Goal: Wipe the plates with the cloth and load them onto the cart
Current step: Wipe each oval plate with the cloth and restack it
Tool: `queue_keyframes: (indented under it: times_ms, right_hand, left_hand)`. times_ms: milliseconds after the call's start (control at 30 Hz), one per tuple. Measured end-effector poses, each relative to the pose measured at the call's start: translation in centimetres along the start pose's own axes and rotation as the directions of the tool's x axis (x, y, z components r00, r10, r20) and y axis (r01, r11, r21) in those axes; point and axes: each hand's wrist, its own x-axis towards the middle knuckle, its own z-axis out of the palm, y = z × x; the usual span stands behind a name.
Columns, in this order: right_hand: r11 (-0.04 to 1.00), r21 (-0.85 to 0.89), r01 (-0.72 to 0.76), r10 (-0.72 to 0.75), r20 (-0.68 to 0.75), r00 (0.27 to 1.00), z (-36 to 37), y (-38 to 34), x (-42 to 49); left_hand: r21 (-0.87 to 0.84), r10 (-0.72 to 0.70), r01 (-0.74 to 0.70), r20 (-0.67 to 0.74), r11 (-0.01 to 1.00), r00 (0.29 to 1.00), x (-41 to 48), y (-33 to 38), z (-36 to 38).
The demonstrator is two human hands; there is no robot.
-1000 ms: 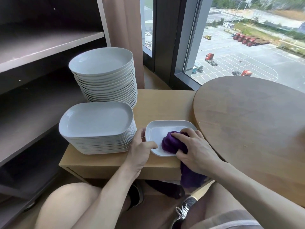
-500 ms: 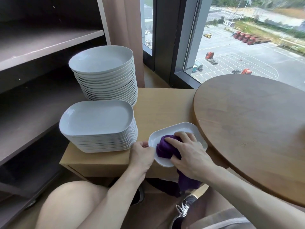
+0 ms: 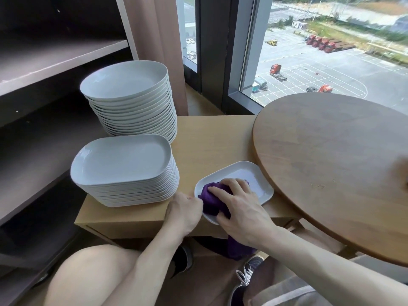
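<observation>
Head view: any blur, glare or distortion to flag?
Head view: wide-angle bowing of window frame and shelf edge; daylit, soft sheen on the near plate stack, no hard glare; left hand, plate, right hand and cloth sharp; blurred smudge on the round table at the right edge.

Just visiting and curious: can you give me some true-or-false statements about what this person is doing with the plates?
1. The right hand presses a purple cloth onto the small plate. True.
2. The left hand lies idle on a knee. False: the left hand grips the small plate's near rim.
3. A nearer stack and a farther stack of plates stand left of that plate. True.
4. The nearer stack is taller. False: the farther stack is taller.
</observation>
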Motion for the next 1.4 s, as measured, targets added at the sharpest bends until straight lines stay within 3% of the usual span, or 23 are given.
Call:
queue_keyframes:
  times_ms: [100,300,600,800,900,1033,1200,1400]
  right_hand:
    - [0.999,0.038,-0.011,0.011,0.0,1.0,-0.1,0.0,0.0]
    - [0.991,0.126,-0.05,0.047,0.024,0.999,-0.8,-0.2,0.3]
    - [0.965,0.209,-0.161,0.176,-0.057,0.983,-3.4,1.7,2.0]
    - [0.954,0.236,-0.186,0.215,-0.101,0.971,-3.9,2.7,2.4]
    - [0.946,0.262,-0.191,0.232,-0.135,0.963,-4.3,3.1,2.8]
    - [0.932,0.305,-0.196,0.255,-0.164,0.953,-4.9,3.6,2.9]
    - [0.926,0.336,-0.17,0.256,-0.231,0.939,-5.5,3.5,3.1]
    - [0.928,0.333,-0.168,0.255,-0.239,0.937,-5.7,3.8,3.0]
  left_hand:
    - [0.207,0.037,-0.042,0.028,0.977,0.999,-0.2,-0.3,0.1]
    - [0.301,0.117,-0.116,0.014,0.947,0.993,0.0,-0.4,-0.2]
    - [0.226,0.143,-0.135,-0.017,0.965,0.99,-0.1,0.6,1.8]
    - [0.072,0.171,-0.165,-0.089,0.984,0.981,0.5,1.5,-1.8]
    - [0.179,0.316,-0.289,-0.148,0.941,0.937,-0.7,1.6,-2.4]
    - [0.258,0.509,-0.444,-0.308,0.858,0.804,-1.8,2.4,-3.9]
    - [0.223,0.491,-0.441,-0.48,0.87,0.727,-1.5,2.6,-7.6]
    - [0.068,0.243,-0.26,-0.632,0.963,0.736,0.0,1.5,-12.3]
